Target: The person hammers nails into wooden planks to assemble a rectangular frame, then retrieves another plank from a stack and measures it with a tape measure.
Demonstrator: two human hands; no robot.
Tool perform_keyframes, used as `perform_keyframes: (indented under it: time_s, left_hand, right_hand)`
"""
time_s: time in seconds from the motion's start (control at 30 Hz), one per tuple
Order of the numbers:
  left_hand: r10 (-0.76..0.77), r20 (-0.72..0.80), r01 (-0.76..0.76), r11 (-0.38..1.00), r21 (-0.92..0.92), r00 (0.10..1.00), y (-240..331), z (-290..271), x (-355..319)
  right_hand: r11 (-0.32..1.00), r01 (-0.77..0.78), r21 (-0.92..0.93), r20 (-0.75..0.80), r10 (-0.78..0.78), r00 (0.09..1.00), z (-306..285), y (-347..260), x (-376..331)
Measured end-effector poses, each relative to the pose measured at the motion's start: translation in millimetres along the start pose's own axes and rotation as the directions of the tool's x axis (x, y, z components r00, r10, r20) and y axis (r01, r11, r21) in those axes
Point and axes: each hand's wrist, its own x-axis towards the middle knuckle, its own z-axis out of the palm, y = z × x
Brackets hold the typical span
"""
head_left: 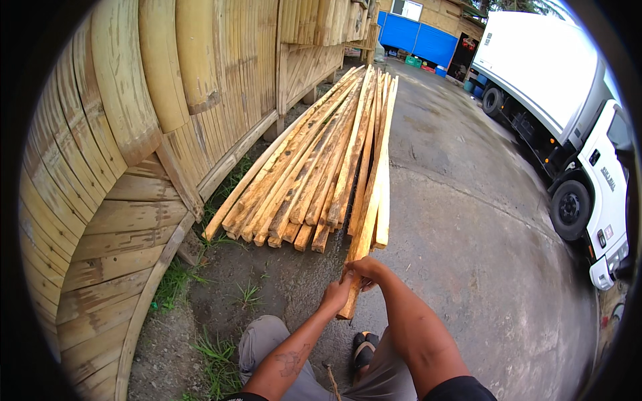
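Both my hands are closed round the near end of a long wooden beam [364,230]. My left hand [339,293] grips its left side, and my right hand [367,269] wraps over it from the right, just ahead of the left. The beam's cut end sticks out toward me below my hands; its far part runs along the right edge of a stack of similar wooden beams [294,194]. Those lie lengthwise on the ground, their near ends uneven and their far ends drawn together. Some fingers are hidden behind the beam.
A bamboo-clad wall [221,100] runs along the left, with grass tufts [221,357] at its foot. Wet concrete [468,267] stretches to the right, where a white box truck [535,73] is parked. A blue tarp [414,37] hangs at the back. My sandalled foot [364,351] is below the beam.
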Motion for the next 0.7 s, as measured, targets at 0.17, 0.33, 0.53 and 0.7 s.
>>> perform_keyframes:
  time_s: [0.17, 0.33, 0.53, 0.7]
  left_hand:
    - [-0.021, -0.001, 0.021, 1.0, -0.001, 1.0, -0.1, -0.2, -0.9]
    - [-0.011, -0.003, 0.011, 1.0, -0.01, 1.0, -1.3, 0.5, 0.6]
    - [0.009, 0.013, -0.009, 1.0, -0.027, 1.0, -3.3, 0.6, 0.7]
    - [0.058, 0.033, -0.053, 0.988, -0.145, 0.998, -6.2, 1.9, -1.8]
  right_hand:
    - [1.0, 0.01, -0.016, -0.013, -0.011, 1.0, 0.1, -1.9, -3.1]
    - [0.999, -0.012, -0.034, -0.019, 0.011, 1.0, 0.3, -3.6, -8.5]
    - [1.0, 0.029, -0.012, -0.02, -0.029, 0.999, 1.1, -1.9, -13.6]
    - [0.999, 0.016, -0.035, -0.03, -0.018, 0.999, 1.7, 0.8, -12.1]
